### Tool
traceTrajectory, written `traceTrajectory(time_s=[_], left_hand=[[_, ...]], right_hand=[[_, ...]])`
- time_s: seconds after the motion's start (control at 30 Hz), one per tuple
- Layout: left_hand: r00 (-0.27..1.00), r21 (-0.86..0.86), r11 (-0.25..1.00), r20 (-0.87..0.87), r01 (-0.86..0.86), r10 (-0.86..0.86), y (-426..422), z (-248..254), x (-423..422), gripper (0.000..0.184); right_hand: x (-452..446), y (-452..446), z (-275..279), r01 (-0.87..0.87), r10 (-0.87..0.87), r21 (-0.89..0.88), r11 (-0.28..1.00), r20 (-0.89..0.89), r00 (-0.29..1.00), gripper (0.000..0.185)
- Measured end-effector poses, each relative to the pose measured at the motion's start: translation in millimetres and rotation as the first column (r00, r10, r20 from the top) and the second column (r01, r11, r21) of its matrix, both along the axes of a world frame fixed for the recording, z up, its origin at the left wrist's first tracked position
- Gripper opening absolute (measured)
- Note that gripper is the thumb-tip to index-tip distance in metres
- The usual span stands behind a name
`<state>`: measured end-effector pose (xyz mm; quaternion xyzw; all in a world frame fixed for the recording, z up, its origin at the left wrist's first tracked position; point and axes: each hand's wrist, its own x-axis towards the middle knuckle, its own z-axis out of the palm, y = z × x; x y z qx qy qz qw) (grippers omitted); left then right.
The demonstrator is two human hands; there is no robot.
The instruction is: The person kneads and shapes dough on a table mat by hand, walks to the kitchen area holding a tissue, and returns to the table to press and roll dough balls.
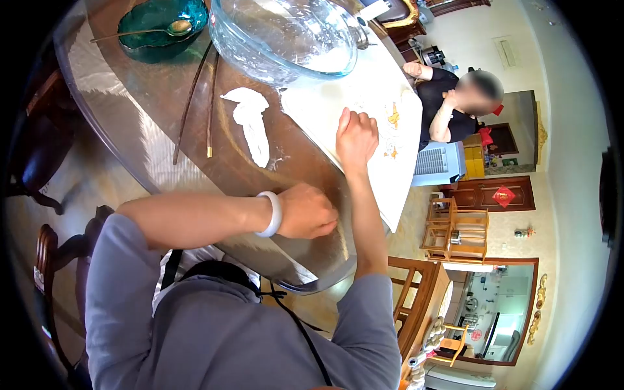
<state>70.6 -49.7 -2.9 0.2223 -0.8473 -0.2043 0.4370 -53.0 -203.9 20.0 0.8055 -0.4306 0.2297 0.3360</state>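
Mat, white with yellow marks, on a bench by a clear glass bowl.
The right hand, fingers curled in, is over the mat; the left hand, also curled closed, is over the bench. White crumpled cloth lies near the chopsticks.

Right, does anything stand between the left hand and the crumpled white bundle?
Nothing visible stands between the left hand and the bundle; only white flecks mark the table there. The dark sticks lie on the bundle's other side.
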Motion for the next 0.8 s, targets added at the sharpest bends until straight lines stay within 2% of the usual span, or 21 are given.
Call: traceTrajectory(time_s=[0.1,0.2,0.27,0.3,0.4,0.5,0.53,0.6,0.63,0.73,0.77,0.8], left_hand=[[1.0,-0.005,1.0,0.016,0.003,-0.003,5,5,0,0.028],[0.987,0.055,0.998,0.154,0.04,-0.048,8,7,-1,0.027],[0.985,0.07,0.996,0.155,0.062,-0.073,9,7,-1,0.026],[0.984,0.075,0.995,0.157,0.072,-0.083,10,7,-1,0.025],[0.99,0.053,0.995,0.104,0.086,-0.092,10,6,-1,0.024],[0.998,-0.003,0.999,0.044,0.038,-0.037,6,7,4,0.023],[0.998,0.012,0.999,0.048,0.035,-0.036,3,7,6,0.024],[0.998,0.051,0.998,0.045,0.035,-0.037,0,4,7,0.024],[0.996,0.066,0.997,0.076,0.032,-0.037,0,7,8,0.025],[0.991,0.094,0.995,0.128,0.028,-0.039,2,9,7,0.026],[0.992,0.087,0.996,0.122,0.024,-0.035,2,8,6,0.027],[0.993,0.08,0.997,0.117,0.02,-0.029,3,6,5,0.027]], right_hand=[[3,-30,-2,0.032,-0.032,0.014,0.999,0.054,0.998,0.037],[3,-53,-2,0.118,-0.124,0.062,0.991,0.102,0.987,0.041],[1,-65,0,0.183,-0.194,0.105,0.978,0.116,0.974,0.041],[0,-72,2,0.136,-0.148,0.09,0.987,0.137,0.98,0.041],[2,-79,9,0.191,-0.229,0.245,0.95,0.135,0.964,0.045],[0,-74,17,0.081,-0.346,0.648,0.758,0.294,0.891,0.052],[-8,-76,16,-0.076,-0.351,0.733,0.676,0.411,0.841,0.055],[-29,-74,14,-0.397,-0.407,0.79,0.466,0.59,0.697,0.06],[-30,-58,19,-0.366,-0.384,0.757,0.542,0.61,0.693,0.056],[-28,-6,30,-0.222,-0.239,0.619,0.754,0.572,0.785,0.05],[-24,11,30,-0.204,-0.137,0.527,0.825,0.538,0.832,0.037],[-20,18,22,-0.149,-0.062,0.415,0.897,0.452,0.89,0.034]])
